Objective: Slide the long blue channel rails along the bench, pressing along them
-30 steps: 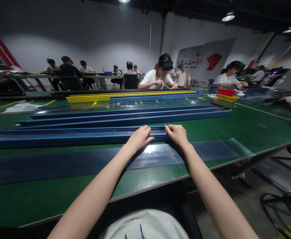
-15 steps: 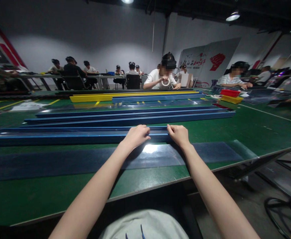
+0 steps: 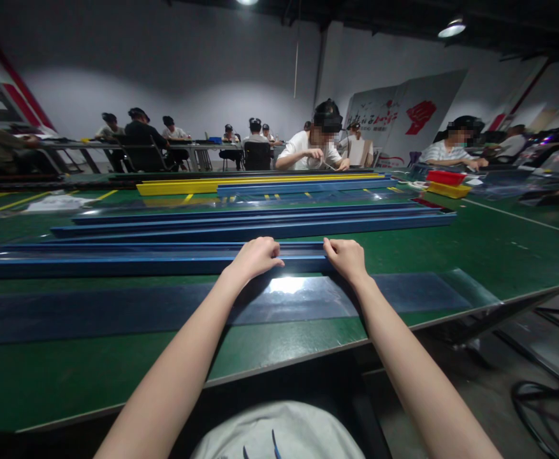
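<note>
A long blue channel strip point(image 3: 116, 266) lies across the table in front of me, with a clear film or cover along its hollow. My left hand point(image 3: 258, 257) is curled over the strip a short way in from its right end, thumb on the near wall. At that right end my right hand point(image 3: 348, 259) grips the strip, fingers closed around it. Nearer to me, a flat clear plastic strip point(image 3: 164, 310) rests under my forearms and reflects the light.
More blue channel strips point(image 3: 260, 224) lie behind, then a yellow channel strip point(image 3: 178, 187). A red tray point(image 3: 446, 178) sits on a yellow tray point(image 3: 446, 190) at back right. A co-worker point(image 3: 303, 150) sits opposite, others farther off. The green table point(image 3: 417, 255) ends close to my body.
My left hand has slid slightly left along the channel strip, widening the gap between my hands. My right hand stays at the end. The co-worker opposite has lowered and tilted a white ring.
</note>
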The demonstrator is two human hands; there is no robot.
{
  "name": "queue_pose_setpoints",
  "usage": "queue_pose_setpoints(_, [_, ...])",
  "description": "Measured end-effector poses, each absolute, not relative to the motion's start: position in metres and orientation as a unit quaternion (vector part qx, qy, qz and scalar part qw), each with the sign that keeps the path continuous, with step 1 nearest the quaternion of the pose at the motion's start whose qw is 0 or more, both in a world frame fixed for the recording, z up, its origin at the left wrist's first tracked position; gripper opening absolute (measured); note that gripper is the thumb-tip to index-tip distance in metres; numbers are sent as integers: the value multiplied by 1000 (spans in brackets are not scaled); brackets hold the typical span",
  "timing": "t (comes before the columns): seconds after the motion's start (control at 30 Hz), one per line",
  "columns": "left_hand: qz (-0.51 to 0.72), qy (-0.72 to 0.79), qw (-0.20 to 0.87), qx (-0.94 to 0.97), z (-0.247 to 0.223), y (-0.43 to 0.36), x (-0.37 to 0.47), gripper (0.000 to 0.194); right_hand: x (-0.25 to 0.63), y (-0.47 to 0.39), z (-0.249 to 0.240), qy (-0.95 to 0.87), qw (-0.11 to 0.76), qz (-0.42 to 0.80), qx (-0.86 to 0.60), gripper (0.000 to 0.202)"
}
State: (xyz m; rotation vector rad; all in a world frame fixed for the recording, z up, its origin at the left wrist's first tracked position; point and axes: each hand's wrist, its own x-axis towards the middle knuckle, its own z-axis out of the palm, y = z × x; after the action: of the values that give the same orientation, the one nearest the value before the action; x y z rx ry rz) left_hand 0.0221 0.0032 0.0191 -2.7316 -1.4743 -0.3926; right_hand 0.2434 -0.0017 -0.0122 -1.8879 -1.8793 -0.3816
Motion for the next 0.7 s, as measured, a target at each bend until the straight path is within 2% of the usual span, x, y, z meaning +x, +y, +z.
queue_pose_setpoints(0.7, [-139,-466,-59,-872,14,10,20,21,238,-3,-15,-702,233,-201,-643,42])
